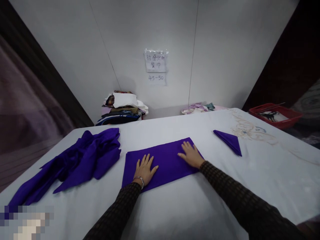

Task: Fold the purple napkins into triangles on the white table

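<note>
A purple cloth napkin (166, 163), folded into a flat rectangle, lies in front of me on the white tablecloth (172, 213). My left hand (145, 170) rests flat on its left part with the fingers spread. On the right part, near the far corner, my right hand (191, 155) also lies flat with fingers apart. Neither hand grips the fabric. To the right sits a purple napkin folded into a narrow triangle (229, 141). A crumpled heap of purple cloths (87, 156) spreads over the left side of the table.
Behind the table's far edge is a stack of folded clothes (123, 108), with more cloth (196, 108) to its right. A red plastic basket (280, 116) holding black-handled scissors stands at the far right. A handwritten paper sign (156, 66) hangs on the wall.
</note>
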Demonstrator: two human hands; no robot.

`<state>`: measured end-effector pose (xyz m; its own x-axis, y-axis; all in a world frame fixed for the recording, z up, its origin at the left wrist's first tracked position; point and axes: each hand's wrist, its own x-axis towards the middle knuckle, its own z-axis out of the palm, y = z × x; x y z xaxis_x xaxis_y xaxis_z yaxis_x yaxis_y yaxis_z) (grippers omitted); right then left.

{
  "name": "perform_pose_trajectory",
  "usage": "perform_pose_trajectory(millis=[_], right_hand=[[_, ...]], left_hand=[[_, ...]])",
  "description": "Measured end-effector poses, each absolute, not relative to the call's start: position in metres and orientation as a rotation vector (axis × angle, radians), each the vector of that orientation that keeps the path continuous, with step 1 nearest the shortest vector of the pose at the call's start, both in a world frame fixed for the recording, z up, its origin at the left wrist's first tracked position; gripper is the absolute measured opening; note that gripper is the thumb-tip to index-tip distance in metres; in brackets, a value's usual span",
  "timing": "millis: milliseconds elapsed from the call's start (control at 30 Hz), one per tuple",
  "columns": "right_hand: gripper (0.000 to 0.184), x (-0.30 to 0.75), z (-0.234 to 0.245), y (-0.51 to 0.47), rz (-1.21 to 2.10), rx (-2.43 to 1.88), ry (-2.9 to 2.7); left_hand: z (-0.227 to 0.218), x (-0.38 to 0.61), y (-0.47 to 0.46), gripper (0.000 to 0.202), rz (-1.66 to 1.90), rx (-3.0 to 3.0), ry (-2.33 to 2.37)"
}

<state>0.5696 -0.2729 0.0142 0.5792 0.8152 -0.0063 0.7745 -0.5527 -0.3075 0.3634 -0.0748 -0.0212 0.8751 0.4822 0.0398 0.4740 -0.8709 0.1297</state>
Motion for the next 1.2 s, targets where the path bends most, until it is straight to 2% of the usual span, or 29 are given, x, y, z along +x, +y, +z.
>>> perform_pose_trajectory(millis=[167, 300, 767, 1033, 1133, 1200], right_hand=[[0.08, 0.445, 0.01, -0.259, 0.286, -2.077, -1.751], [0.081, 0.408, 0.0, -0.256, 0.308, -1.983, -1.819], [0.076, 0.524, -0.017, -0.37, 0.146, -2.55, -1.403], [0.073, 0.529, -0.017, -0.377, 0.109, -2.595, -1.404], [0.071, 0.529, -0.016, -0.376, 0.122, -2.589, -1.412], [0.071, 0.529, -0.015, -0.377, 0.122, -2.585, -1.416]], left_hand=[[-0.019, 0.364, -0.074, 0.061, 0.028, 2.957, 0.763], [-0.017, 0.365, -0.074, 0.062, 0.003, 2.971, 0.767], [-0.019, 0.368, -0.074, 0.062, 0.025, 2.991, 0.797], [-0.007, 0.371, -0.075, 0.062, -0.077, 2.926, 0.881], [0.004, 0.382, -0.1, 0.064, -0.098, 2.889, 0.917], [0.011, 0.393, -0.129, 0.064, -0.067, 2.916, 0.77]])
